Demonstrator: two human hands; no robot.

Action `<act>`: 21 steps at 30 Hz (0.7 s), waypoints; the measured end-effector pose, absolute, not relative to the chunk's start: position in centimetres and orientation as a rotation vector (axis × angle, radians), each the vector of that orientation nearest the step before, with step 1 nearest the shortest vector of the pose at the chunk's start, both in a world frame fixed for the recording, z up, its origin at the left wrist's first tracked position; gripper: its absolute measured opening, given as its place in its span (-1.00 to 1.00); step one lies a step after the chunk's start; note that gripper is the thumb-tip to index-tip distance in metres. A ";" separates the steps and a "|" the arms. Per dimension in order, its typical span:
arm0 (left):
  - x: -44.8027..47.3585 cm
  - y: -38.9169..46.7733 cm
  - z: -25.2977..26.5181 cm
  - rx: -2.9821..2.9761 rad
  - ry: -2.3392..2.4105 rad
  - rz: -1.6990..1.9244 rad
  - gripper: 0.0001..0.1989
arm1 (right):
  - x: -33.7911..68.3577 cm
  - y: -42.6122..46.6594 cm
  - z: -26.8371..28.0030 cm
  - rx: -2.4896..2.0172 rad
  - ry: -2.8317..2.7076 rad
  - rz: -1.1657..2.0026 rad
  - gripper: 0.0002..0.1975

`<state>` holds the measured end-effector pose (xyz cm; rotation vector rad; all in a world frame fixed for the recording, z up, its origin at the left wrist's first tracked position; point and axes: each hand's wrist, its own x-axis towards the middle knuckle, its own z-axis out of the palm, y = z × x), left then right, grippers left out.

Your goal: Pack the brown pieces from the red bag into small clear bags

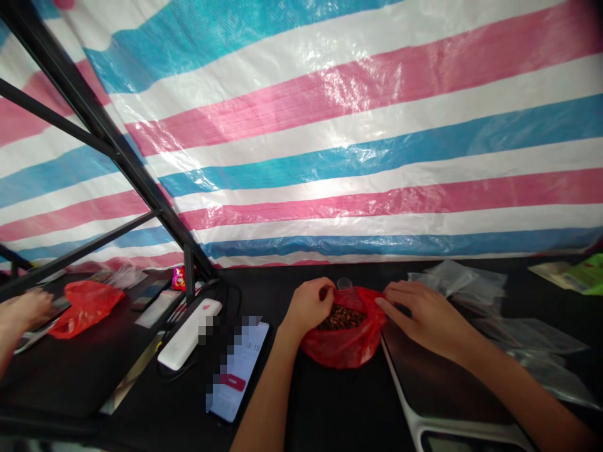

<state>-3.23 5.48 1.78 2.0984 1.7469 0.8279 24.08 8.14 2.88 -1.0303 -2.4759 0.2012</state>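
A red plastic bag (339,353) sits on the black table in front of me with its mouth spread. Inside lie many small dark-brown grains (346,319) that look like coffee beans. My left hand (311,306) pinches the bag's rim on the left side. On the opposite side, my right hand (419,314) has its thumb and fingers closed on the rim. Just behind the bag's mouth is a small clear round cup or lid (345,284). A flat scale (452,383) with a dark top and pale frame lies under my right forearm.
Clear plastic bags (464,282) lie at the right, with a green packet (586,274) beyond. Left of me are a lit phone (240,370) and a white power strip (189,333). Another person's hand (31,309) is near a second red bag (87,306). Black frame bars (136,176) rise between.
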 end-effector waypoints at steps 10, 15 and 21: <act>-2.9 5.0 2.2 2.111 1.835 0.833 -0.70 | 23.1 7.1 3.5 -0.904 -2.520 0.284 -0.69; -2.4 4.6 2.3 2.198 1.714 0.770 -0.68 | 23.3 7.3 4.1 -0.924 -2.460 0.261 -0.71; -2.7 4.9 1.9 2.157 1.731 0.672 -0.79 | 23.8 7.6 4.0 -0.913 -2.425 0.230 -0.71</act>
